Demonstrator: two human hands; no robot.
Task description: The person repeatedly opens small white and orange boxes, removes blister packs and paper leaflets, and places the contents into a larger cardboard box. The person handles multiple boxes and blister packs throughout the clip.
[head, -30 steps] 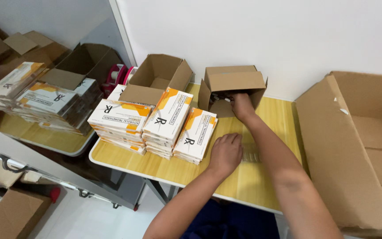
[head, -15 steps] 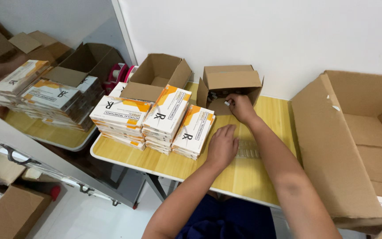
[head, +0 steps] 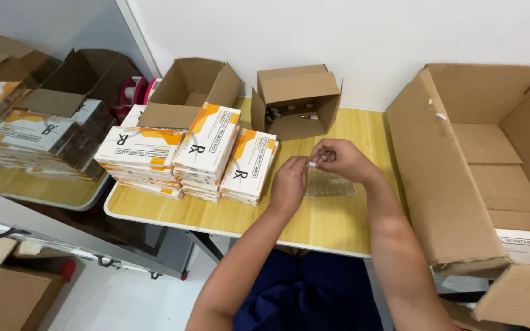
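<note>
My left hand (head: 291, 182) and my right hand (head: 337, 159) meet over the wooden table (head: 332, 224), both pinching a small vial-like item (head: 315, 162) between the fingertips. Under them lies a clear plastic tray (head: 332, 184) flat on the tabletop. Behind the hands a small cardboard box (head: 295, 98) lies on its side with its opening toward me; small dark vials (head: 286, 111) show inside. To the left of my left hand stand stacks of white and orange flat cartons (head: 207, 153).
An open cardboard box (head: 194, 89) stands behind the carton stacks. A large open cardboard box (head: 492, 159) fills the right side. A mirror on the left repeats the cartons and boxes. Tape rolls (head: 135, 92) sit by the wall.
My right hand has come back out of the small box toward me. Both hands have lifted off the table and joined over the clear tray.
</note>
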